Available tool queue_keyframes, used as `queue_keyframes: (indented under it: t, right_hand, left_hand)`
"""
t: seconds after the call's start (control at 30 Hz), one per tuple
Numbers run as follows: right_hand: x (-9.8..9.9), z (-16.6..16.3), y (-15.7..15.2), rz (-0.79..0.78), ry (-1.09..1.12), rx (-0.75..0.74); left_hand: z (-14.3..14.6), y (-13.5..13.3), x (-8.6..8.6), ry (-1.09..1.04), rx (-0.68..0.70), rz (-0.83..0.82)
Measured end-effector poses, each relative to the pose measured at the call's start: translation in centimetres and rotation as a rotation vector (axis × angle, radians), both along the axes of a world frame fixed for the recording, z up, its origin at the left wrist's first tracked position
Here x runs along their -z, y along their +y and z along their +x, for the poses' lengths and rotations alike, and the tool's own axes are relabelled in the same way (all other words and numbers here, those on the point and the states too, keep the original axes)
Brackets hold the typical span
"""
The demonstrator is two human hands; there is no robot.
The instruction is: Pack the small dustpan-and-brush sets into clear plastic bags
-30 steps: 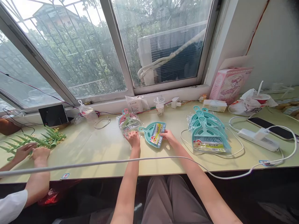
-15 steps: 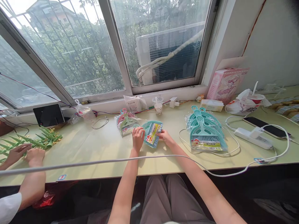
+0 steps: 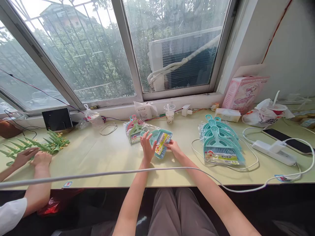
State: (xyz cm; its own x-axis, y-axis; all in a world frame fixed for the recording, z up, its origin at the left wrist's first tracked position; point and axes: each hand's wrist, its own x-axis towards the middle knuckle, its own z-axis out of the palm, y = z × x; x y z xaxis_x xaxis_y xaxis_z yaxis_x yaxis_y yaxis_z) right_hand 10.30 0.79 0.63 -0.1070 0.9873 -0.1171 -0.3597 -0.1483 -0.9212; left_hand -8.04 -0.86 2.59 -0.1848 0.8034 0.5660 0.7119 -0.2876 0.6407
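Note:
A small teal dustpan and brush set (image 3: 161, 144) with a yellow label lies tilted just over the table in front of me. My right hand (image 3: 174, 148) pinches its right edge, thumb over the label side. At its left side is my left hand (image 3: 148, 147), fingers raised and spread; whether they touch the set I cannot tell. Just behind, pink and green dustpan sets (image 3: 135, 131) lie stacked in clear wrap. Several teal wrapped sets (image 3: 220, 149) overlap in a pile to the right.
A white cable (image 3: 110, 173) crosses above the table's front edge. A lidded cup (image 3: 169, 114) stands by the window. At right lie a power strip (image 3: 274, 152) and a phone (image 3: 286, 141). Another person's hands (image 3: 41, 159) hold green plastic plants (image 3: 46, 146) at left.
My left hand's fingers have lifted and spread apart beside the set. My right hand keeps its hold. The whole view has shifted slightly.

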Motion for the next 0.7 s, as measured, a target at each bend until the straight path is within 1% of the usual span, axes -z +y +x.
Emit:
queue_keyframes:
  t: [0.07, 0.1, 0.13, 0.17, 0.2, 0.27, 0.33, 0.4, 0.5, 0.57, 0.63, 0.7]
  right_hand:
    - [0.0, 0.0, 0.1, -0.001, 0.043, 0.069]
    - [0.0, 0.0, 0.2, 0.003, 0.064, 0.094]
    - [0.1, -0.1, 0.2, 0.011, 0.086, 0.112]
    - [0.1, -0.2, 0.3, 0.016, 0.105, 0.127]
    - [0.2, -0.2, 0.3, 0.02, 0.121, 0.135]
    - [0.4, -0.4, 0.3, 0.036, 0.139, 0.127]
    - [0.5, -0.6, 0.2, 0.058, 0.136, 0.113]
    - [0.6, -0.6, 0.1, 0.077, 0.135, 0.14]
    - [0.7, -0.4, 0.2, 0.077, 0.158, 0.247]
    - [0.7, -0.3, 0.3, 0.083, 0.19, 0.283]
    - [0.6, -0.2, 0.4, 0.084, 0.214, 0.289]
    - [0.7, -0.3, 0.4, 0.068, 0.211, 0.272]
  left_hand:
    - [-0.1, 0.0, -0.4, -0.214, -0.241, 0.063]
    - [-0.3, 0.1, -0.7, -0.354, -0.31, 0.06]
    - [-0.5, 0.3, -1.0, -0.495, -0.307, 0.026]
    - [-0.8, 0.6, -1.3, -0.617, -0.245, -0.031]
    - [-1.1, 0.8, -1.5, -0.717, -0.128, -0.112]
    - [-1.4, 1.2, -1.5, -0.858, 0.174, -0.289]
    - [-1.2, 1.2, -1.0, -0.932, 0.431, -0.425]
    - [-0.8, 1.0, -0.2, -0.976, 0.601, -0.53]
    - [0.0, 0.4, 0.8, -0.937, 0.753, -0.678]
    - [0.4, 0.3, 1.1, -0.915, 0.838, -0.738]
    - [0.6, 0.4, 1.3, -0.931, 0.832, -0.7]
    - [0.7, 0.7, 1.4, -0.949, 0.736, -0.597]
